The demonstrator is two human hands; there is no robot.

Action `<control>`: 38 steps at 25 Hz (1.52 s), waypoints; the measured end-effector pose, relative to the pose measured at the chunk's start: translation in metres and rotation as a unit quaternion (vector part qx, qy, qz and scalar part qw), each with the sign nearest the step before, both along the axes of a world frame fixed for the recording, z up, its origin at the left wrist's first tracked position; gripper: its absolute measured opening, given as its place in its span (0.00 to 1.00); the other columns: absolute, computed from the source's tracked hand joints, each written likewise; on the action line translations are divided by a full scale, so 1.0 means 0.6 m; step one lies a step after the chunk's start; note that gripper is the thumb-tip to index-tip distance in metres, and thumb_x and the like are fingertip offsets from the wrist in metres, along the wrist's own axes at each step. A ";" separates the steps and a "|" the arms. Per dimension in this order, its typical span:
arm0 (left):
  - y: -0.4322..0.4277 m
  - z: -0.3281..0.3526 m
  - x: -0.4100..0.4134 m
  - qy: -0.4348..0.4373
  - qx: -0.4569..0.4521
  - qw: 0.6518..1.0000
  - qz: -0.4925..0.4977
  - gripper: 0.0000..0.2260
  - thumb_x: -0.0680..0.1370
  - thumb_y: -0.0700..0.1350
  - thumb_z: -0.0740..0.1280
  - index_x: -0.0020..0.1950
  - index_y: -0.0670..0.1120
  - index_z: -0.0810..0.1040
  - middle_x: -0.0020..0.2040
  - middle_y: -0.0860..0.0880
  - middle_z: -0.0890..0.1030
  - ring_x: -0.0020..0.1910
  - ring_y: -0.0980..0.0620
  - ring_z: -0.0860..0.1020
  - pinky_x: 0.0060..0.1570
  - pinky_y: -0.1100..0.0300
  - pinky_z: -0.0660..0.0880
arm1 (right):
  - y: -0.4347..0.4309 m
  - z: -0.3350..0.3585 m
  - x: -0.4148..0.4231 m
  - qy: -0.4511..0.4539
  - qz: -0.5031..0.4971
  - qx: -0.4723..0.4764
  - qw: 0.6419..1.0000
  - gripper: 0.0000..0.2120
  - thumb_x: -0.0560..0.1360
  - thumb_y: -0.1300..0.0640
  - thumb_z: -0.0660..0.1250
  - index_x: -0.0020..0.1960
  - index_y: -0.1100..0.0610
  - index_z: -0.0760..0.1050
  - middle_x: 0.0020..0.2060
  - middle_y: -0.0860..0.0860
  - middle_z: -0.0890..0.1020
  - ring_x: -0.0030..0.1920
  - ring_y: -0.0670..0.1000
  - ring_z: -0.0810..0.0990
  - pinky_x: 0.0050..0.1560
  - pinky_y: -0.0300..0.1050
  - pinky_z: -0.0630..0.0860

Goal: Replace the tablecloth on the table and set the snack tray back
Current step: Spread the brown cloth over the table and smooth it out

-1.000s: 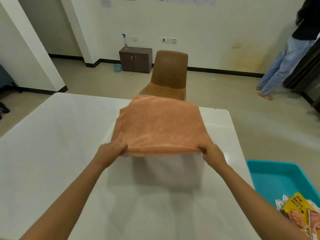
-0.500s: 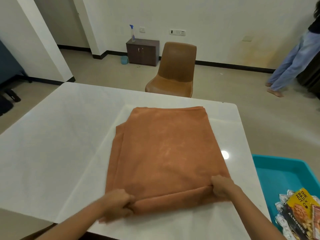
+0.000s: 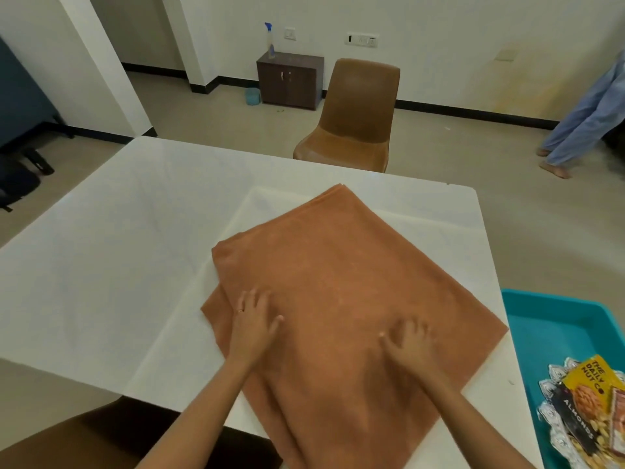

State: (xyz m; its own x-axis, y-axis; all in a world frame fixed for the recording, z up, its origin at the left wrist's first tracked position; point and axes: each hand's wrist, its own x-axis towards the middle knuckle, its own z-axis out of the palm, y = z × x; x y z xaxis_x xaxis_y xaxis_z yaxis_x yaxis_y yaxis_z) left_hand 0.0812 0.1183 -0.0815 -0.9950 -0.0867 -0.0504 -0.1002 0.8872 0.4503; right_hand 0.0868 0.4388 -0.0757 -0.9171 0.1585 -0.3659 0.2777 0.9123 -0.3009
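Observation:
A folded orange tablecloth (image 3: 341, 275) lies skewed like a diamond on the white table (image 3: 118, 252), with its near corner hanging over the front edge. My left hand (image 3: 253, 319) rests flat on the cloth near its left side, fingers spread. My right hand (image 3: 407, 340) presses on the cloth to the right of it, its fingers slightly bent. A teal snack tray (image 3: 554, 319) sits off the table's right side, holding several snack packets (image 3: 585, 401) at its near end.
A brown chair (image 3: 355, 116) stands past the table's far edge. Behind it are a small dark cabinet (image 3: 289, 79) with a spray bottle (image 3: 270, 40) on top. A person's legs (image 3: 581, 120) show at the far right. A white pillar (image 3: 84, 62) stands at the left.
My hands pulled the folded cloth toward me, laid it down and let go of its near edge. The cloth has turned at an angle, and both hands now lie on top of it.

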 end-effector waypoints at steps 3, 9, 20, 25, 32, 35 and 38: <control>-0.048 -0.027 -0.016 -0.121 -0.100 0.987 -0.022 0.39 0.69 0.72 0.50 0.78 0.57 0.52 0.79 0.47 0.50 0.77 0.42 0.48 0.73 0.42 0.45 | -0.010 -0.065 0.016 -0.063 0.036 -0.002 0.997 0.55 0.68 0.25 0.58 0.77 0.52 0.32 0.75 0.60 0.32 0.75 0.62 0.32 0.72 0.58 0.33; -0.003 -0.038 0.040 -0.157 -0.120 0.980 -0.028 0.45 0.64 0.77 0.45 0.78 0.58 0.51 0.78 0.44 0.55 0.75 0.40 0.57 0.70 0.40 0.54 | 0.044 -0.045 -0.101 -0.030 0.049 0.105 0.993 0.47 0.72 0.31 0.60 0.78 0.50 0.40 0.77 0.59 0.41 0.77 0.61 0.39 0.73 0.62 0.39; -0.007 -0.041 -0.001 -0.033 -0.112 0.961 -0.252 0.32 0.59 0.57 0.79 0.62 0.52 0.79 0.61 0.46 0.79 0.62 0.42 0.76 0.63 0.45 0.68 | -0.083 -0.050 0.001 0.025 0.370 -0.019 0.928 0.40 0.71 0.34 0.62 0.77 0.49 0.55 0.77 0.51 0.55 0.77 0.50 0.51 0.75 0.45 0.43; -0.044 -0.032 -0.050 -0.098 -0.152 0.924 -0.338 0.38 0.68 0.54 0.74 0.75 0.56 0.62 0.74 0.56 0.51 0.72 0.57 0.53 0.74 0.54 0.51 | -0.073 -0.041 -0.009 0.017 0.306 -0.010 0.952 0.41 0.70 0.34 0.63 0.77 0.51 0.57 0.77 0.55 0.57 0.77 0.53 0.53 0.76 0.51 0.47; -0.065 0.004 -0.103 0.001 -0.169 0.939 -0.300 0.17 0.71 0.45 0.69 0.60 0.46 0.75 0.62 0.46 0.77 0.64 0.41 0.74 0.61 0.52 0.69 | -0.049 -0.011 -0.042 0.045 0.307 0.008 0.951 0.20 0.73 0.60 0.62 0.64 0.54 0.72 0.64 0.57 0.76 0.64 0.59 0.75 0.59 0.48 0.70; -0.096 0.012 -0.108 -0.144 -0.213 0.931 -0.260 0.39 0.71 0.55 0.69 0.78 0.52 0.53 0.78 0.50 0.57 0.77 0.47 0.55 0.71 0.40 0.54 | -0.004 0.026 -0.098 0.122 0.130 -0.087 0.980 0.17 0.68 0.65 0.61 0.55 0.58 0.78 0.51 0.59 0.82 0.53 0.60 0.80 0.50 0.48 0.73; -0.092 0.008 -0.106 -0.167 -0.208 0.933 -0.243 0.32 0.77 0.51 0.64 0.78 0.56 0.53 0.78 0.52 0.56 0.77 0.50 0.52 0.72 0.39 0.52 | -0.006 0.032 -0.103 0.159 0.033 -0.117 0.980 0.21 0.65 0.69 0.62 0.58 0.65 0.77 0.54 0.63 0.80 0.55 0.63 0.77 0.55 0.47 0.70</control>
State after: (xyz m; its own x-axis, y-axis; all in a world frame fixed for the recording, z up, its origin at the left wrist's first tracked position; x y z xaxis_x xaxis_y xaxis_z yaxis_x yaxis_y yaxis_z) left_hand 0.0173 0.0633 -0.0767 -0.8568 0.2898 -0.4265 0.2872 0.9552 0.0719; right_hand 0.0248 0.4352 -0.0567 -0.9960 0.0408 -0.0793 0.0786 0.8212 -0.5652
